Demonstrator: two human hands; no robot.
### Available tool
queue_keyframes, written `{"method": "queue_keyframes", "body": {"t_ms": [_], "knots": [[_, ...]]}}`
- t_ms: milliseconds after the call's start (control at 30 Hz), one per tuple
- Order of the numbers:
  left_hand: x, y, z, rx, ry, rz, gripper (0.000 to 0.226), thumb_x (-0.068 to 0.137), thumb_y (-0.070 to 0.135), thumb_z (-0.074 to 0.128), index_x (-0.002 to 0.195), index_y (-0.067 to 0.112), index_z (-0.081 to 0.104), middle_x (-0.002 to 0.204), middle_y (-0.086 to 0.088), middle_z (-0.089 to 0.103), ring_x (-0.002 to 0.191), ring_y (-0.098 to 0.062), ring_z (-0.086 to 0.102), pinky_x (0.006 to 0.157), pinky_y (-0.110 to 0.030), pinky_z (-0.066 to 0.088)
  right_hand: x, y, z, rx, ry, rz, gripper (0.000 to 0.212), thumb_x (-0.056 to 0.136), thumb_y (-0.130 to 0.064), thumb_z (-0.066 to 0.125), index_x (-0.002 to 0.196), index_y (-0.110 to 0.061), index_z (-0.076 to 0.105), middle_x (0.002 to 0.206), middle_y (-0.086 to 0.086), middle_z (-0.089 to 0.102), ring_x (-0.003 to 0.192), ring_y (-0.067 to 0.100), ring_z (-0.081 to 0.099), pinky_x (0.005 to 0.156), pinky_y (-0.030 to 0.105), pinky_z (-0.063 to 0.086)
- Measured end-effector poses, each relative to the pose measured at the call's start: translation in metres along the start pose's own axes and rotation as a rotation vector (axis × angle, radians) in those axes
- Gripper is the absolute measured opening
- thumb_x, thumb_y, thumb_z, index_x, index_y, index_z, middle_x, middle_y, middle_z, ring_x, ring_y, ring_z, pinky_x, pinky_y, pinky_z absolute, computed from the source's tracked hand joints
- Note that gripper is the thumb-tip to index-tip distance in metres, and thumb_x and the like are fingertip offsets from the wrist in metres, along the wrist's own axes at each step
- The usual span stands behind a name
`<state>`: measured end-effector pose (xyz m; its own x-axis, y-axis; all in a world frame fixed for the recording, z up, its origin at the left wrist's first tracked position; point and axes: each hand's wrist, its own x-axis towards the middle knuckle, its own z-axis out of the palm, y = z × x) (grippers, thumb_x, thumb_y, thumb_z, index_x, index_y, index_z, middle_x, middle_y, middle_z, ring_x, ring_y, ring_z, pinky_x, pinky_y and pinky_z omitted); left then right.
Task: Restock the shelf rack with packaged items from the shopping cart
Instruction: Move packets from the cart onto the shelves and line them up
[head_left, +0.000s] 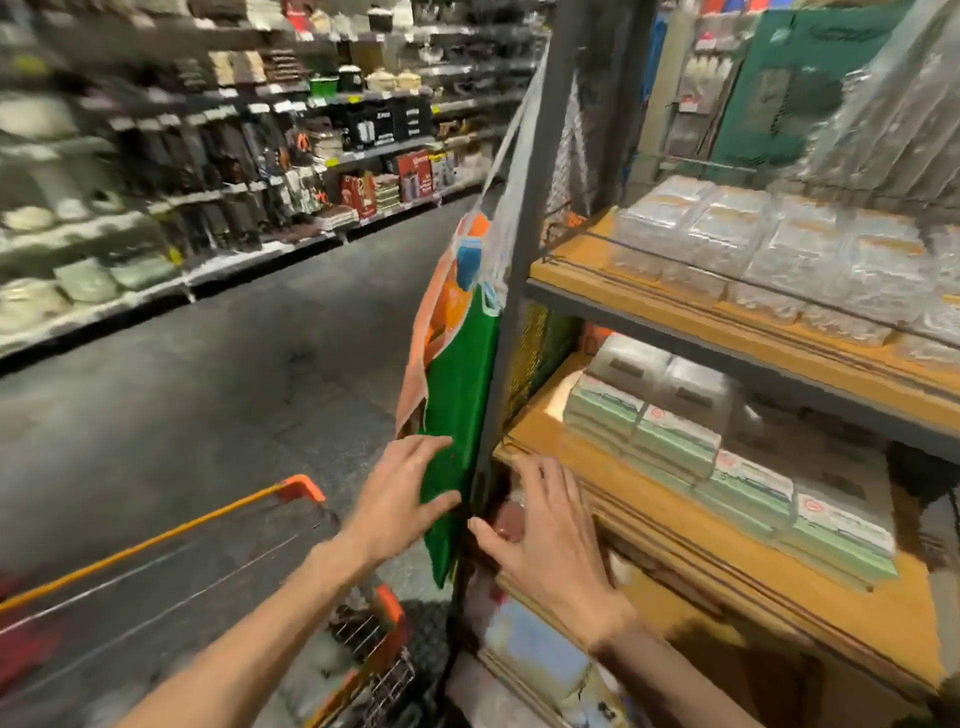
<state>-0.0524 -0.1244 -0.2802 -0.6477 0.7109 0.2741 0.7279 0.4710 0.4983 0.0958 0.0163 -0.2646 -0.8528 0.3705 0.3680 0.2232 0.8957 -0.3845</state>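
Left of the shelf rack's grey upright post (524, 260), low down, the shopping cart (296, 486) shows its orange handle and wire basket. It is too blurred for me to tell what lies in it. Nearer the post, my left hand (400, 493) is spread wide, fingers straight, palm flat against the green and orange bag (457, 395), which hangs just beside the post by pale straps. I cannot read whatever is printed on the bag.

Right of the post, my right hand (550, 535) is spread too, thumb pointing back toward the post. Its fingers lie over the front edge of the lower wooden shelf (675, 525), and it pinches nothing that I can see. Beside its thumb sits a reddish round thing (511, 519), too smeared to name.

Further right of the post, on that same shelf, sit the packaged items (675, 441): flat green-and-white packs stacked in rows. Some carry a small red round mark on a white label, with lettering I cannot read. On the upper shelf (649, 306), clear-wrapped packs (779, 244) with pale orange labels lie side by side, and their writing is blurred as well.
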Motion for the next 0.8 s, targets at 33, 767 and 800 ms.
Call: {"method": "queue_keyframes", "body": {"t_ms": [33,767,800], "knots": [[-0.024,-0.016,-0.007,0.029,0.018,-0.058,0.063,0.082,0.037,0.073,0.137,0.019,0.048,0.132,-0.001,0.051,0.126,-0.02,0.042,0.105,-0.031,0.033,-0.004,-0.014,0.015,0.031,-0.065,-0.034,0.071,0.078,-0.066,0.048,0.134,-0.024,0.04,0.126,-0.003,0.044,0.118,0.019,0.043,0.098,0.038,0.042],[-0.358,-0.202,-0.025,-0.51,-0.032,-1.333,0.067,0.083,0.031,0.074,0.139,0.014,0.041,0.135,-0.013,0.047,0.12,-0.028,0.053,0.093,-0.034,0.045,-0.087,-0.185,0.252,0.119,-0.924,-0.001,0.033,0.092,-0.03,0.057,0.119,-0.011,0.055,0.113,0.009,0.059,0.106,0.029,0.057,0.089,0.034,0.046],[-0.357,-0.215,-0.02,-0.558,-0.019,-1.374,0.066,0.083,0.031,0.074,0.138,0.013,0.043,0.132,-0.012,0.049,0.117,-0.028,0.054,0.09,-0.033,0.046,-0.083,-0.182,0.267,0.133,-0.968,0.028,0.022,0.095,-0.027,0.052,0.11,-0.012,0.058,0.105,0.008,0.062,0.098,0.029,0.06,0.08,0.029,0.049]]}}
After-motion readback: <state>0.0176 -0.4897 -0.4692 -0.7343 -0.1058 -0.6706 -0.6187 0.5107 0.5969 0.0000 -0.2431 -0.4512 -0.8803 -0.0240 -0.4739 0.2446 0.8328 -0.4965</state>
